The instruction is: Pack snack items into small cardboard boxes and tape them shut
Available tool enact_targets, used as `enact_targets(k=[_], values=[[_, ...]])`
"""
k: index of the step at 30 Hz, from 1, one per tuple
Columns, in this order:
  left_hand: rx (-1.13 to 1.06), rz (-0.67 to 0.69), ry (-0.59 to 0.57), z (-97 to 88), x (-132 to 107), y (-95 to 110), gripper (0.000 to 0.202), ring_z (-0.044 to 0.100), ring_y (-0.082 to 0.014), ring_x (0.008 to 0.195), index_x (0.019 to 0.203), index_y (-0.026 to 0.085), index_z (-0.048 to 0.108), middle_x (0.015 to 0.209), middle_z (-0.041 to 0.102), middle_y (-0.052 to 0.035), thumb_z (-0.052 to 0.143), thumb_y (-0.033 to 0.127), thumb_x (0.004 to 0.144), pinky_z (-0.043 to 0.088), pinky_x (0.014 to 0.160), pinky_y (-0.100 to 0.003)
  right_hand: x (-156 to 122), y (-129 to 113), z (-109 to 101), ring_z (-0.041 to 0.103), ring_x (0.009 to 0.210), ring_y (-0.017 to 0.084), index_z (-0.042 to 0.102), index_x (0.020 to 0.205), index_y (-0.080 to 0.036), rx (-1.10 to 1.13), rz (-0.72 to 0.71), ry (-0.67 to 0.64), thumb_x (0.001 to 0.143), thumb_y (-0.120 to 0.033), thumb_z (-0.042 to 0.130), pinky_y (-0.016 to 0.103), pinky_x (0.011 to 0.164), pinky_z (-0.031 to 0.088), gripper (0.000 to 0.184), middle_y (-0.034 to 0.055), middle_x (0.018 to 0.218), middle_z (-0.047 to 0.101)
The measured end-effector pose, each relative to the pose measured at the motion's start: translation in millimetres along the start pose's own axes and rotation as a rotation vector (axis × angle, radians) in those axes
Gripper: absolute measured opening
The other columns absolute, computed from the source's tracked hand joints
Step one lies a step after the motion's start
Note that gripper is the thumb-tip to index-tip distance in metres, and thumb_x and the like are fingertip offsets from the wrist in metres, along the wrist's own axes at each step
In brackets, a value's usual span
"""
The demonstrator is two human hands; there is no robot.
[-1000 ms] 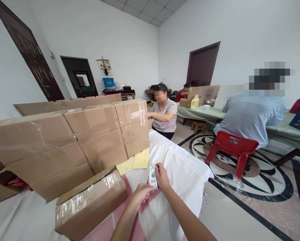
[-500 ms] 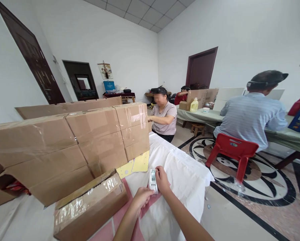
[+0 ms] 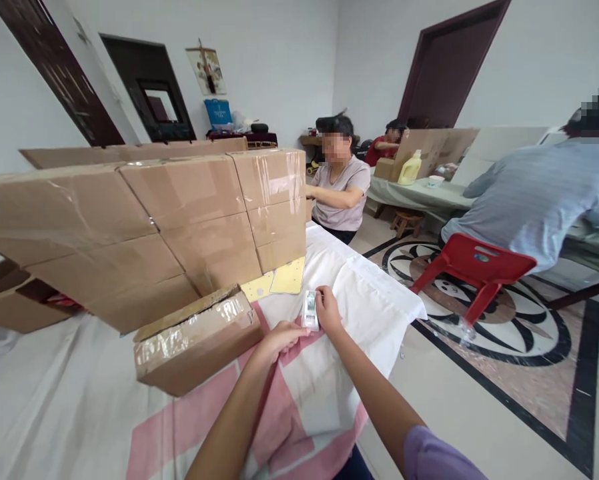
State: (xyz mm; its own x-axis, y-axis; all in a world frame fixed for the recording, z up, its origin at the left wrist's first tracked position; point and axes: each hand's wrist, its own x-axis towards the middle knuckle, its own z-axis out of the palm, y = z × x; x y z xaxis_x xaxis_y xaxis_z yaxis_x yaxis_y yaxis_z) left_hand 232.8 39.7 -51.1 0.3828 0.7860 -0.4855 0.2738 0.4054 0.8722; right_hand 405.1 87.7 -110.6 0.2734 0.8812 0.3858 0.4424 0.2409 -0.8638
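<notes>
Looks like a small white oblong item (image 3: 310, 311), with a grey-green patch toward the far end and a smaller greyish patch toward the near one, any print too small to read. Lies lengthwise away from the camera, patched face turned up, held at the near end by the thumb and fingers of the left hand (image 3: 282, 337) and along the right edge by the fingers of the right hand (image 3: 328, 309). Sits low over the white and pink cloth (image 3: 362, 280), any contact underneath hidden from view
</notes>
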Motion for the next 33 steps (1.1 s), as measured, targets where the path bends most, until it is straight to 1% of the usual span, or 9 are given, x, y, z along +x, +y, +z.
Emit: enact_targets(k=[5,9,16,20,22,24,27,30,33], values=[[-0.025,-0.005,-0.088,-0.7,-1,3,0.062,0.017,-0.0061,0.045,0.078,0.014,0.066,0.047,0.029,0.0109,0.079,0.070,0.055,0.007,0.049,-0.027,0,-1,0,0.061,0.089,0.023,0.055,0.100,-0.022,0.003,0.013,-0.009,0.098,-0.035,0.037,0.036,0.080,0.047,0.022,0.0066,0.096,0.063],[-0.038,0.033,-0.074,3.7,3,0,0.065,0.015,-0.0063,0.046,0.086,0.012,0.070,0.048,0.025,0.0114,0.076,0.070,0.058,0.006,0.049,-0.027,0,-2,-1,0.061,0.089,0.022,0.054,0.099,-0.022,0.004,0.009,-0.011,0.098,-0.035,0.038,0.036,0.080,0.046,0.021,0.0064,0.096,0.063],[0.000,0.058,0.000,8.1,6,-4,0.061,0.017,-0.0065,0.044,0.083,0.012,0.072,0.047,0.024,0.0111,0.076,0.067,0.056,0.008,0.048,-0.028,1,-3,0,0.061,0.089,0.023,0.055,0.099,-0.022,0.007,0.005,-0.006,0.097,-0.034,0.038,0.036,0.079,0.047,0.021,0.0068,0.095,0.063],[0.032,0.122,0.039,9.3,7,-4,0.051,0.029,-0.0084,0.048,0.079,0.012,0.074,0.052,0.041,0.0056,0.076,0.060,0.061,0.017,0.050,-0.027,1,-4,0,0.060,0.088,0.023,0.054,0.098,-0.021,0.003,0.007,-0.005,0.096,-0.034,0.038,0.036,0.080,0.046,0.020,0.0068,0.094,0.063],[0.048,0.177,0.062,9.9,9,-6,0.046,0.038,-0.0105,0.055,0.078,0.013,0.075,0.060,0.053,0.0011,0.077,0.055,0.062,0.024,0.054,-0.027,1,-4,0,0.060,0.089,0.023,0.054,0.098,-0.022,0.002,0.011,-0.008,0.097,-0.034,0.038,0.036,0.080,0.046,0.020,0.0066,0.094,0.062],[0.070,0.227,0.090,10.7,11,-9,0.040,0.045,-0.0132,0.063,0.076,0.013,0.075,0.068,0.059,-0.0013,0.077,0.052,0.064,0.030,0.059,-0.027,1,-3,0,0.060,0.089,0.023,0.054,0.099,-0.022,0.003,0.017,-0.013,0.097,-0.034,0.038,0.036,0.080,0.046,0.020,0.0067,0.094,0.062],[0.099,0.266,0.132,13.0,14,-16,0.037,0.046,-0.0144,0.066,0.071,0.014,0.071,0.066,0.057,-0.0003,0.072,0.051,0.069,0.032,0.062,-0.027,1,-2,0,0.060,0.088,0.023,0.055,0.100,-0.021,0.002,0.022,-0.018,0.097,-0.033,0.039,0.037,0.079,0.046,0.020,0.0070,0.095,0.062],[0.125,0.269,0.150,15.4,17,-23,0.037,0.042,-0.0127,0.059,0.068,0.015,0.066,0.060,0.050,0.0023,0.068,0.051,0.073,0.029,0.059,-0.027,1,-1,0,0.060,0.088,0.023,0.055,0.100,-0.021,0.003,0.025,-0.020,0.097,-0.032,0.039,0.037,0.079,0.046,0.020,0.0074,0.095,0.062],[0.188,0.266,0.162,16.4,17,-30,0.033,0.040,-0.0120,0.054,0.061,0.017,0.060,0.053,0.047,0.0033,0.068,0.046,0.074,0.025,0.055,-0.027,1,0,1,0.060,0.090,0.023,0.055,0.101,-0.021,0.008,0.029,-0.021,0.097,-0.032,0.039,0.038,0.081,0.046,0.019,0.0079,0.097,0.062]])
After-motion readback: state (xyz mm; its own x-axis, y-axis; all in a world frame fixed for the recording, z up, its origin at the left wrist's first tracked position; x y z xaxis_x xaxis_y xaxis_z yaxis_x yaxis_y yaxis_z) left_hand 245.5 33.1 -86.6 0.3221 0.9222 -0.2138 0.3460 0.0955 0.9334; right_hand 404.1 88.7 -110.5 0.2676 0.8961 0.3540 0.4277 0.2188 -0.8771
